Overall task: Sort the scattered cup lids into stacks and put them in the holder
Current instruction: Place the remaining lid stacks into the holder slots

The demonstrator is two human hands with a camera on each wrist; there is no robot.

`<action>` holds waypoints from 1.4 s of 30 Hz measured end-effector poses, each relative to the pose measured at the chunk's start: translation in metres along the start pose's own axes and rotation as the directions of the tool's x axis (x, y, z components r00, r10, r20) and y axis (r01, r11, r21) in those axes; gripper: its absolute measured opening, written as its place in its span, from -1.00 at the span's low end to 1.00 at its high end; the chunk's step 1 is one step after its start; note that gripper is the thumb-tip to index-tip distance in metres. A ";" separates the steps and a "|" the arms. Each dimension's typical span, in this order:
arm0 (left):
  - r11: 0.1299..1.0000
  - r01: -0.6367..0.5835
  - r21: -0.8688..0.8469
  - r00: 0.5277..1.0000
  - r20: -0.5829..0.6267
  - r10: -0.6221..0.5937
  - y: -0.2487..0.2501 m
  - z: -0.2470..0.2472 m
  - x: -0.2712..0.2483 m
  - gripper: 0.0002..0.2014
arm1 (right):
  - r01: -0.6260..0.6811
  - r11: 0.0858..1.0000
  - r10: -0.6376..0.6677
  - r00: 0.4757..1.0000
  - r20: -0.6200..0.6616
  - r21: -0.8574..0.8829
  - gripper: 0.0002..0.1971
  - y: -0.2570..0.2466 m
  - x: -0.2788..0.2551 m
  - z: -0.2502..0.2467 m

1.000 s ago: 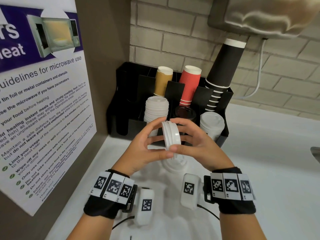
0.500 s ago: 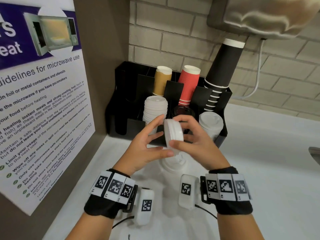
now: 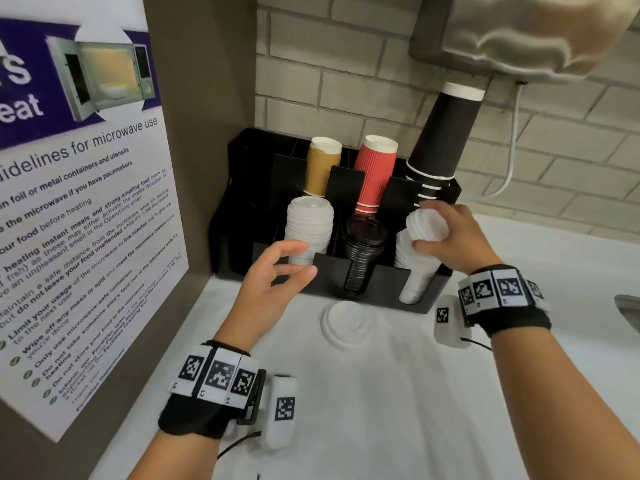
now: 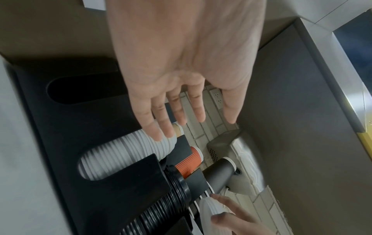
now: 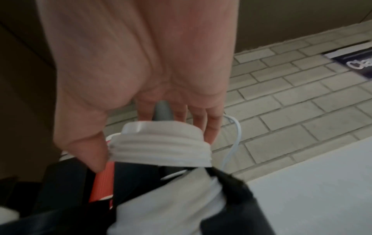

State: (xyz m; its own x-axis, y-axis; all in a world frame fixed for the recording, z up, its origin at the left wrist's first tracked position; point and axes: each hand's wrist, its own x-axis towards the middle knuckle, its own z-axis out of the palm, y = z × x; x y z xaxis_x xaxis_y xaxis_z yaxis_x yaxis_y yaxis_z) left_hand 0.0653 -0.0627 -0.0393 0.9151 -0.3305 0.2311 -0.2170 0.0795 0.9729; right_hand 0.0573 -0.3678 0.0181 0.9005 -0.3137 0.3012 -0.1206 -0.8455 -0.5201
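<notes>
Head view first: my right hand [image 3: 453,237] grips a small stack of white lids [image 3: 426,226], thumb on the near edge and fingers over the far edge, tilted and just above the right lid stack [image 3: 414,271] in the holder [image 3: 349,271]. I can't tell whether the held lids touch that stack yet. My left hand [image 3: 273,275] hangs empty in front of the holder's left side, fingers loosely spread and slightly bent, near the left lid stack [image 3: 308,226] (from the left wrist view the fingertips [image 4: 157,135] look just beside its top, but contact is unclear). Between the two white stacks sits a black lid stack [image 3: 363,247] in the middle slot. Behind them, in the far row, stand tan cups [image 3: 322,168], red cups [image 3: 374,174] and tall black cups [image 3: 443,133], the last leaning right. More lids [image 3: 346,323] lie on the white counter [image 3: 381,410], just near of the holder, between my hands. Right wrist view shows the held lids [image 5: 161,146] as a few nested ridged rims, thumb pressed on their left edge.
</notes>
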 end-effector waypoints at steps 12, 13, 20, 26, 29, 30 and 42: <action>0.999 0.025 0.022 1.000 -0.007 -0.025 0.000 -0.002 -0.002 -0.67 | 0.000 0.975 0.028 0.992 0.122 -0.222 -0.33 0.002 0.002 0.017; 0.999 0.025 0.023 1.000 -0.007 -0.025 0.000 -0.002 -0.003 -0.67 | -0.002 0.973 0.033 0.991 0.128 -0.232 -0.33 0.002 0.002 0.019; 0.999 0.026 0.038 1.000 -0.009 -0.026 0.002 -0.003 -0.004 -0.69 | -0.003 0.964 0.050 0.984 0.169 -0.267 -0.39 -0.003 -0.001 0.020; 0.998 0.004 0.064 1.000 0.000 -0.004 -0.001 -0.003 -0.004 -0.73 | -0.009 0.964 0.050 0.987 0.151 -0.265 -0.51 -0.009 0.000 0.023; 0.998 -0.001 0.058 1.000 -0.007 0.001 0.000 -0.004 -0.005 -0.74 | 0.007 0.954 0.042 0.987 0.156 -0.301 -0.53 -0.008 -0.001 0.026; 0.999 0.000 0.054 1.000 -0.009 0.000 0.000 -0.005 -0.005 -0.74 | 0.012 0.951 0.040 0.986 0.162 -0.308 -0.53 -0.008 -0.002 0.027; 0.998 -0.016 0.053 1.000 0.016 0.016 -0.003 -0.001 -0.003 -0.75 | 0.084 0.878 0.029 0.973 0.228 -0.471 -0.34 0.008 -0.005 0.028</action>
State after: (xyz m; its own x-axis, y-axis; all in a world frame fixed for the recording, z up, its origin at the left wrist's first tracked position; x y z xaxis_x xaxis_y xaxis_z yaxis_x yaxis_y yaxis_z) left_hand 0.0634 -0.0605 -0.0426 0.9061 -0.3441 0.2462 -0.2496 0.0353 0.9677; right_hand 0.0640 -0.3608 -0.0097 0.9682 -0.2315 0.0952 -0.2270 -0.9723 -0.0552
